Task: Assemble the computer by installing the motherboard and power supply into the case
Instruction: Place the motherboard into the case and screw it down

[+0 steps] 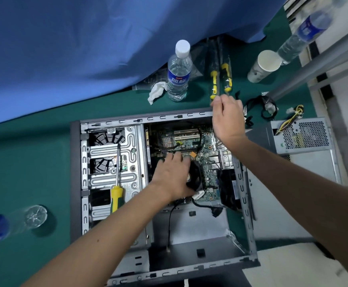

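From the head camera, one open case (pixel 76 183) lies mid-frame on the green tabletop (pixel 24 162), one motherboard (pixel 207 162) inside its upper right part. One power supply (pixel 301 135) sits outside, at right. The left hand (pixel 172 177) rests flat, fingers straight, on the motherboard. The right hand (pixel 228 118) curls loosely above the case's top right corner; whether it grips anything, I cannot tell. Three water bottles show, labels unreadable; three yellow-handled screwdrivers; one paper cup (pixel 264 66).
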The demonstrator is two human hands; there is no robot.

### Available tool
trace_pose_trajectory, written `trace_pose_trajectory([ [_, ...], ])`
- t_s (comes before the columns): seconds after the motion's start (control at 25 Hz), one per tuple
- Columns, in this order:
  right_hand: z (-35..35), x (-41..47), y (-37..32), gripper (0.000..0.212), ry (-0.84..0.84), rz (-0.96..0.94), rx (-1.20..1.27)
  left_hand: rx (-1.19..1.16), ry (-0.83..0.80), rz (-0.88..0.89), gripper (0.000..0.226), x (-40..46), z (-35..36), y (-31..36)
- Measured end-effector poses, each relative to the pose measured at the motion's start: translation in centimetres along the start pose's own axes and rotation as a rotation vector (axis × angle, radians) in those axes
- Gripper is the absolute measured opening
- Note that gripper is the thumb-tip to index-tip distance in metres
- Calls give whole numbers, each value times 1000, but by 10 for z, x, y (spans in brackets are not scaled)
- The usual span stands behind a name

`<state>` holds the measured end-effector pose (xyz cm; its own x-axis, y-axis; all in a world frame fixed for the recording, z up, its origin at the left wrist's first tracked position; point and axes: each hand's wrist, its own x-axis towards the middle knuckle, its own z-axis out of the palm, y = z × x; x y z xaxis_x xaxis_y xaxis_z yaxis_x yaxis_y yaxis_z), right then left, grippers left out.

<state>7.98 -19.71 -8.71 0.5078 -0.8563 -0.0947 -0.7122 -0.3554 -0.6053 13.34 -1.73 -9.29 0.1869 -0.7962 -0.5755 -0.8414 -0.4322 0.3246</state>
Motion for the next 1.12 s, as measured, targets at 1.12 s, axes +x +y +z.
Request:
trace_pose_trajectory([
  [1.12,-1,-1,-1,35,-33,-31,-22,274,81,18,79,5,41,29],
])
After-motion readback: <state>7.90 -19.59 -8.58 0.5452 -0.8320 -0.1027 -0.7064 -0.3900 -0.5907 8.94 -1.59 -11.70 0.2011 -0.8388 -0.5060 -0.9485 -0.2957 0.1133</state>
